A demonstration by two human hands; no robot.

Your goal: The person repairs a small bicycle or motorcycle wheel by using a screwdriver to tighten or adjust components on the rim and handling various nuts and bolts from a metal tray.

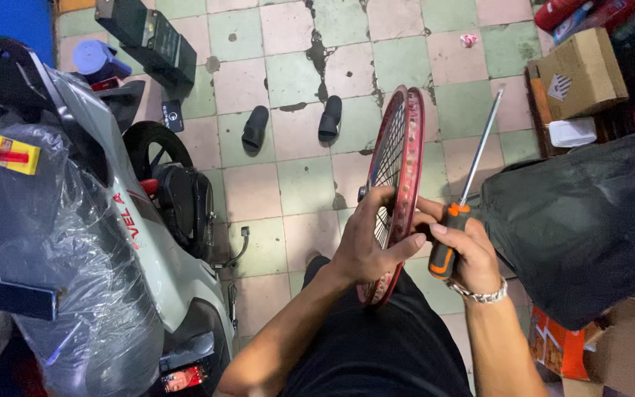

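Observation:
A red spoked wheel rim (406, 140) stands upright on edge in front of me, its lower part resting against my black-trousered lap. My left hand (367, 239) grips the rim's near side, fingers wrapped around its edge and over the spokes. My right hand (467, 250), with a metal bracelet at the wrist, holds a long screwdriver (470, 176) by its orange-and-black handle. The steel shaft points up and away, to the right of the rim.
A white scooter (90, 242) wrapped in clear plastic stands at left with its black wheel (157, 151). Two black slippers (292, 123) lie on the tiled floor beyond the rim. A dark cloth-covered bulk (589, 213) and cardboard boxes (578, 73) crowd the right.

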